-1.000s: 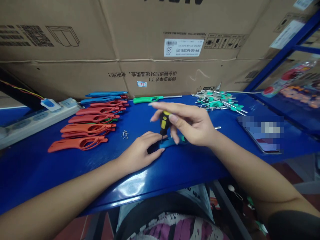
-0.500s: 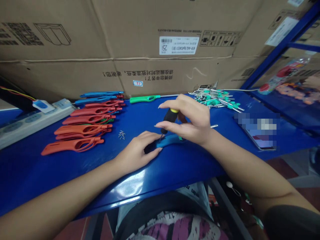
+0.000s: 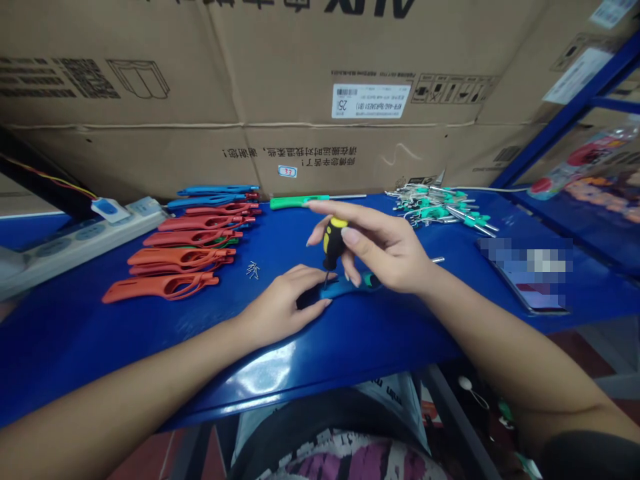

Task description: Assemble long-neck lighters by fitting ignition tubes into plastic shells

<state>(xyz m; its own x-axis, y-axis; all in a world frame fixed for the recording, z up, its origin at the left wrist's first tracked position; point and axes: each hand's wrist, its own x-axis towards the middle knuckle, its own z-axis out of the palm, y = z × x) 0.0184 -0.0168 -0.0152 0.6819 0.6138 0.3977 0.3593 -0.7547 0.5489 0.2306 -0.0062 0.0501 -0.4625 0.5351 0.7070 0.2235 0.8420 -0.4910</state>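
Now the right hand point(image 3: 385, 250) loosely holds a yellow-and-black screwdriver point(image 3: 334, 245) nearly upright, its tip seemingly in one end of a blue casing point(image 3: 341, 289). The left hand point(image 3: 285, 303) pinches that end, midway between the front and back edges of the blue table point(image 3: 345, 347).

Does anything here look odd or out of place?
The carton behind the table has its printing upside down. The metal parts lie jumbled, unlike the lined-up handles. Nothing looks spilled or damaged.
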